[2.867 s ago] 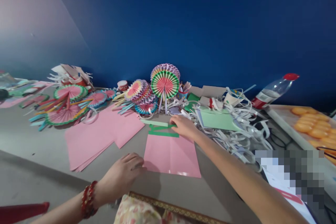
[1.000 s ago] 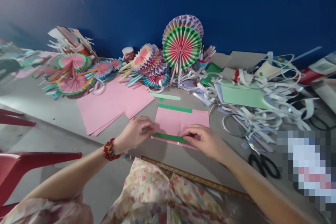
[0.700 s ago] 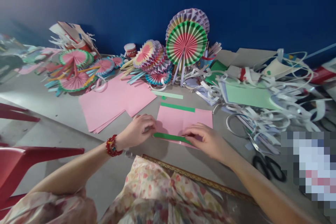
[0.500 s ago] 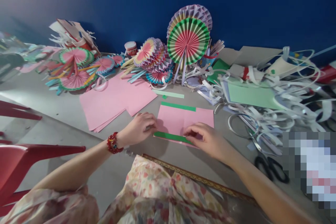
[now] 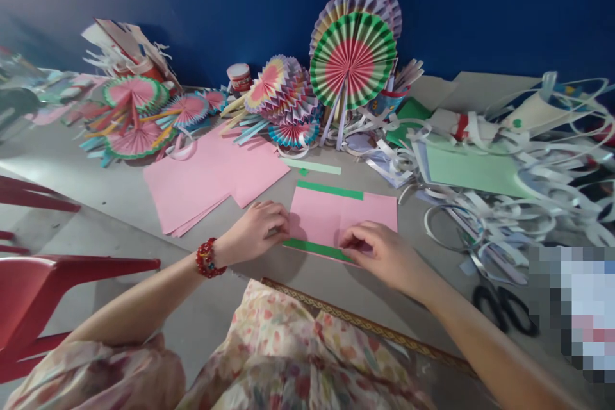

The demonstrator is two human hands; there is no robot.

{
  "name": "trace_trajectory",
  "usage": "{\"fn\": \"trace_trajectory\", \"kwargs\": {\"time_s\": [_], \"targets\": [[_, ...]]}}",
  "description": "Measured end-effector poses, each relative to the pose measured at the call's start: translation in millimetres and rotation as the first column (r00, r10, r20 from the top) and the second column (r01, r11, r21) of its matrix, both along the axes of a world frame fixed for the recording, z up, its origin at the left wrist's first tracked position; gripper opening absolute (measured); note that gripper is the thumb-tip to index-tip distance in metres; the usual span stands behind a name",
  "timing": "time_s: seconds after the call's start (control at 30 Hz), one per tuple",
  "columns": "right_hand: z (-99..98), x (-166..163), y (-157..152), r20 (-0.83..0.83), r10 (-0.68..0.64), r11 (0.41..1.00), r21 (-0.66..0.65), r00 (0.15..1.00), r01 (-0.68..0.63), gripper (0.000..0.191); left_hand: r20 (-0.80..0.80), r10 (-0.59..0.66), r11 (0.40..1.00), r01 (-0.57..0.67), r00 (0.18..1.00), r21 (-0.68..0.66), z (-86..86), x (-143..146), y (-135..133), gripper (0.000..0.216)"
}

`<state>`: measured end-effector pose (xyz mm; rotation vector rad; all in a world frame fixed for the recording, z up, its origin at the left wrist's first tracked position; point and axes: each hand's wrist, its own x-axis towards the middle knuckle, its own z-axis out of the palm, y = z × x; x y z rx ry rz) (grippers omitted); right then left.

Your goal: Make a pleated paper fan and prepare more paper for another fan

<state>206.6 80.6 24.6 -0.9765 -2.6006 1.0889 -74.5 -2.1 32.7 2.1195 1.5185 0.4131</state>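
Note:
A pink paper sheet (image 5: pixel 336 218) lies on the grey table in front of me. A dark green paper strip (image 5: pixel 317 248) lies along its near edge. My left hand (image 5: pixel 257 230) pinches the strip's left end, fingers curled. The strip's right end is under my right hand (image 5: pixel 379 253), whose fingers are bent and pressed down on it. A second green strip (image 5: pixel 329 190) borders the sheet's far edge. A red bead bracelet (image 5: pixel 206 258) is on my left wrist.
A stack of pink sheets (image 5: pixel 206 179) lies to the left. Folded paper fans (image 5: pixel 353 57) stand against the blue wall. A tangle of white paper strips (image 5: pixel 509 192) and a light green sheet (image 5: pixel 473 170) sit right. Black scissors (image 5: pixel 504 317) lie near right. A red chair (image 5: pixel 29 295) is at left.
My right hand fetched a green strip from the far side and both hands set it along the pink sheet's near edge. Over the last second the hands have hardly moved; the view shifted slightly.

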Motion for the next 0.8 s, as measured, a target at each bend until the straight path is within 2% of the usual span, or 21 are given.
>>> {"fn": "trace_trajectory", "kwargs": {"time_s": [0.8], "targets": [[0.6, -0.8, 0.4, 0.027, 0.016, 0.998, 0.053, 1.000, -0.017, 0.006, -0.033, -0.037, 0.999, 0.038, 0.999, 0.033, -1.4, -0.4, -0.5, 0.015]]}}
